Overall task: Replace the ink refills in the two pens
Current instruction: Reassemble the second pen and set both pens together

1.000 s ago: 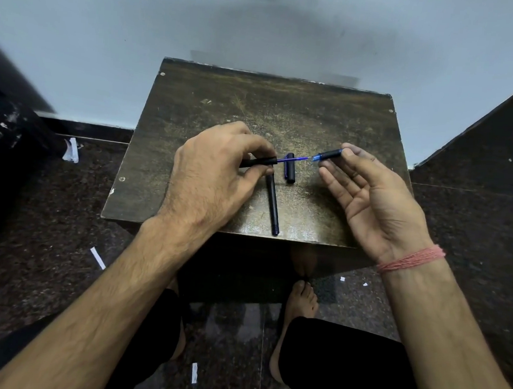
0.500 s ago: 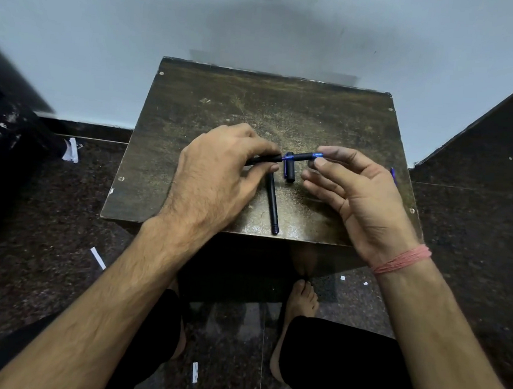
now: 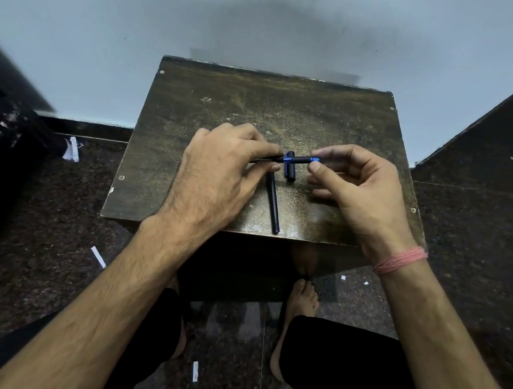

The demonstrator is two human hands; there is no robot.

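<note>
A black pen (image 3: 298,159) with blue trim is held level above the small dark wooden table (image 3: 193,122). My left hand (image 3: 220,173) pinches its barrel end between thumb and fingers. My right hand (image 3: 360,187) pinches its front section at the blue tip. The two parts are pushed together, and no blue refill shows between them. A black pen cap (image 3: 290,174) lies on the table just beneath the held pen. A second black pen barrel (image 3: 273,205) lies lengthwise on the table, reaching the front edge, partly under my left hand.
The table stands against a pale wall. Dark speckled floor surrounds it, with small white paper scraps (image 3: 98,257) scattered about. My bare foot (image 3: 302,299) and black-clad knees sit below the table's front edge. A dark slab (image 3: 492,145) rises at the right.
My right hand moved left and pushed the front section along the blue refill onto the barrel. The exposed refill is now hidden. My right fingers curled from spread to pinching.
</note>
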